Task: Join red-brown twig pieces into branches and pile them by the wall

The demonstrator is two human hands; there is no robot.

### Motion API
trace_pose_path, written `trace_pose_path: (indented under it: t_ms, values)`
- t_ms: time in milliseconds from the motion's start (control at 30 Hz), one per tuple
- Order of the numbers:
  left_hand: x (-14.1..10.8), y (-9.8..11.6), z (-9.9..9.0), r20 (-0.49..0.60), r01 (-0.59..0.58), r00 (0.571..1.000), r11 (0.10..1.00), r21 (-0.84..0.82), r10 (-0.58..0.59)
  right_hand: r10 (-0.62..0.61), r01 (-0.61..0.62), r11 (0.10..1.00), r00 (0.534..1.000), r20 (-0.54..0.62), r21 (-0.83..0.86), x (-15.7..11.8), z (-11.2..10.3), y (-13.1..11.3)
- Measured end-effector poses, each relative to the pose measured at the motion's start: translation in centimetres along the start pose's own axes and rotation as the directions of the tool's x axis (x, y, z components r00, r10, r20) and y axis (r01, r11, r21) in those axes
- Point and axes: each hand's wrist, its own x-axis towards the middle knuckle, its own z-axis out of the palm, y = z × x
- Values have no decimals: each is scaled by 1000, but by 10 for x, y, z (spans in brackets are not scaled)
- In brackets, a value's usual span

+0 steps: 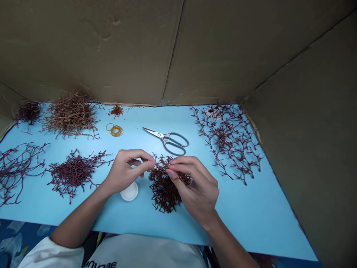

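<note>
Above a dark red-brown pile of short branched pieces (166, 197), both hands pinch a thin reddish-brown twig (161, 166), one at each end. My left hand (125, 171) has its thumb and forefinger closed on the twig's left end. At the other end, my right hand (199, 186) grips it between thumb and fingertips and covers part of the pile. A white round disc (129, 192) lies partly under my left hand. Grey-handled scissors (167, 140) lie just beyond the hands, blades pointing left.
Cardboard walls (134, 52) enclose the blue tabletop (237, 219) at the back and sides. Purple twigs (74, 171), a brown twig heap (71, 115) and yellow rubber bands (116, 130) lie to the left. Dark red branched twigs (228, 137) spread at the right.
</note>
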Motion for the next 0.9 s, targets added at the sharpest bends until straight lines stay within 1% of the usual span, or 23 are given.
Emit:
trace_pose_path:
  t_ms: [33,100,133,167,200,233,300,333,367,433,467,533,600,767,900]
  values:
    - [0,0,-1,-12,-36,999,999,38,37,-26,26,1000,999,40,-14,1,-4,1]
    - [2,-1,-5,-19,-151,988,975,164,156,-87,99,993,981,174,-61,6,-19,1]
    - [3,-1,-7,-2,-228,972,944,240,235,-114,141,987,956,269,-82,10,-30,1]
    - [4,0,-10,25,-313,947,897,310,322,-131,172,981,931,342,-92,15,-41,0]
    - [5,1,-12,62,-395,914,842,368,402,-129,179,979,914,384,-95,21,-52,-1]
    - [6,3,-13,102,-465,878,783,412,467,-116,167,981,914,388,-101,27,-60,-4]
    - [6,8,-13,179,-567,812,676,471,556,-110,153,979,951,288,-132,37,-69,-11]
    - [6,11,-11,214,-604,782,628,492,585,-114,157,975,959,258,-156,40,-68,-15]
    - [5,13,-10,246,-634,756,584,507,607,-123,174,968,957,263,-181,42,-64,-19]
    - [2,18,-6,293,-679,710,514,525,640,-151,230,947,936,319,-226,44,-52,-26]
    - [0,20,-5,307,-693,694,489,530,651,-164,257,933,927,339,-251,43,-45,-28]
    - [-3,23,-4,318,-700,685,472,536,655,-179,287,913,920,347,-289,39,-34,-31]
    - [-5,24,-3,314,-700,688,484,524,655,-179,290,908,920,348,-302,34,-29,-31]
    - [-2,19,-4,302,-705,693,527,475,654,-127,236,918,936,327,-319,23,-28,-27]
    - [6,14,-3,269,-707,692,556,437,669,-74,181,936,940,333,-302,21,-23,-24]
